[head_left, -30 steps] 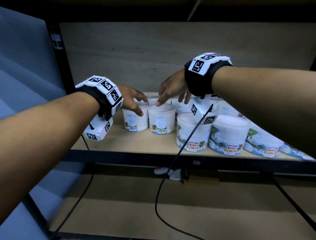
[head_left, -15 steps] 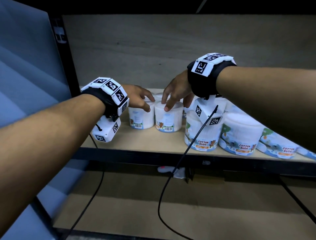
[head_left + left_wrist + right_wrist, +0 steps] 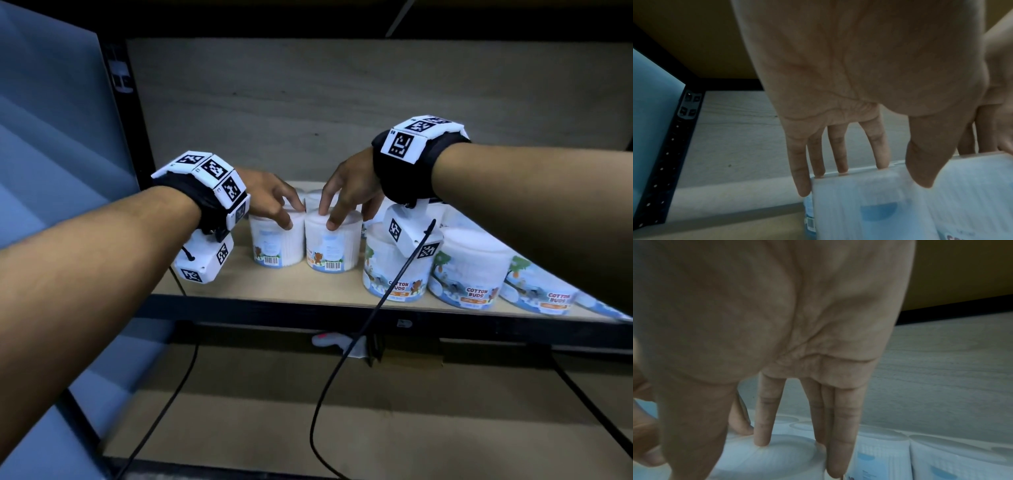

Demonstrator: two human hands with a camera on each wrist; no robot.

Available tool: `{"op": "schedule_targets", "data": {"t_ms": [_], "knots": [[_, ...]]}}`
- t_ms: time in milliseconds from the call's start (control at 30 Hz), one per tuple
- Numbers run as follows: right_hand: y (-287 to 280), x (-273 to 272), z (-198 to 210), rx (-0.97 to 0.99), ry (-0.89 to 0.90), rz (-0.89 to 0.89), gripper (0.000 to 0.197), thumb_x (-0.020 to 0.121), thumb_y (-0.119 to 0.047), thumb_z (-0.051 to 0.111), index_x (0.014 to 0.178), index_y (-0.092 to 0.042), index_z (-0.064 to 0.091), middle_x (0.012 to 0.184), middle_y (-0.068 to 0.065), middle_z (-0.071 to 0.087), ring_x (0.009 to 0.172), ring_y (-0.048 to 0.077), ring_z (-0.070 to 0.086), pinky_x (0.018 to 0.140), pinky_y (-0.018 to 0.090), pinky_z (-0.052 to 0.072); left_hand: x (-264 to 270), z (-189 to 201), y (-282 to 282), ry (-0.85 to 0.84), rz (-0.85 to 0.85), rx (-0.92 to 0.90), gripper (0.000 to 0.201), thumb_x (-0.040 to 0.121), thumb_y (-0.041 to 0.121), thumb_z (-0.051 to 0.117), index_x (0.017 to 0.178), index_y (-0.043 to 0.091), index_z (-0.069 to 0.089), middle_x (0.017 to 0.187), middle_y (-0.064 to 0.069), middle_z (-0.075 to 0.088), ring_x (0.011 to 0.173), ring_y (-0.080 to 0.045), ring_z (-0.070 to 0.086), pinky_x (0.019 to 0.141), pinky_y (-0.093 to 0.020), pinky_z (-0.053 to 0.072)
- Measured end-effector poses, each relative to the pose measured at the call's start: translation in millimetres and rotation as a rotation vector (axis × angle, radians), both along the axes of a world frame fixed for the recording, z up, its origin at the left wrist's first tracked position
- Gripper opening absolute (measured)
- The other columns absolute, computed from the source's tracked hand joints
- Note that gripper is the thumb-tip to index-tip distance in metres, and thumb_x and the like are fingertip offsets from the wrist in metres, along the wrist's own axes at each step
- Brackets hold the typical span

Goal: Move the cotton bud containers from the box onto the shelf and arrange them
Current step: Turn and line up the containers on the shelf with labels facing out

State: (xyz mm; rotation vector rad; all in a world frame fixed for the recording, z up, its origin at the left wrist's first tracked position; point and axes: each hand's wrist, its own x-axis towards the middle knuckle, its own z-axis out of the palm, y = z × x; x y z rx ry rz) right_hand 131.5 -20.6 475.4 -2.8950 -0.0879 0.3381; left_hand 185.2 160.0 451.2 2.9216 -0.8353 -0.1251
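Note:
Two small white cotton bud containers stand side by side at the back left of the shelf board (image 3: 274, 286). My left hand (image 3: 291, 216) holds the left container (image 3: 277, 245) from above; in the left wrist view the left hand (image 3: 879, 177) has its thumb on the near rim and its fingers behind the far rim of that container (image 3: 869, 211). My right hand (image 3: 337, 216) holds the right container (image 3: 332, 248) in the same way. In the right wrist view the right hand (image 3: 760, 451) has one finger on the lid (image 3: 777, 456) and two fingers down its right side.
Larger tubs labelled COTTON BUDS (image 3: 394, 274) (image 3: 469, 277) (image 3: 537, 289) line the front right of the shelf, and more white containers (image 3: 313, 198) stand behind. A black upright post (image 3: 126, 120) bounds the shelf on the left. Wrist cables (image 3: 342, 377) hang in front of the lower board.
Both hands have stayed on the two small containers. The right hand has gone from a fingertip touch on the lid to spanning it, thumb on the front rim.

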Motion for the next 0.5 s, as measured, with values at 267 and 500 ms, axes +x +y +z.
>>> {"op": "schedule_targets", "data": {"t_ms": [267, 500], "knots": [[3, -16, -1, 0.006, -0.007, 0.021, 0.043, 0.079, -0.028, 0.082, 0.12, -0.026, 0.069, 0.107, 0.003, 0.064, 0.08, 0.011, 0.062, 0.074, 0.026, 0.059, -19, 3, 10, 0.071, 0.008, -0.016, 0.044, 0.085, 0.034, 0.072, 0.126, 0.044, 0.059, 0.13, 0.003, 0.057, 0.116, -0.021, 0.055, 0.098, -0.042, 0.052], [9, -34, 2, -0.024, -0.039, 0.057, 0.04, 0.078, -0.031, 0.083, 0.116, -0.03, 0.07, 0.107, 0.001, 0.067, 0.082, 0.008, 0.062, 0.079, 0.023, 0.058, -33, 4, 20, 0.083, 0.004, -0.01, 0.043, 0.081, 0.039, 0.075, 0.119, 0.051, 0.061, 0.126, 0.008, 0.059, 0.117, -0.018, 0.056, 0.1, -0.042, 0.051]]}}
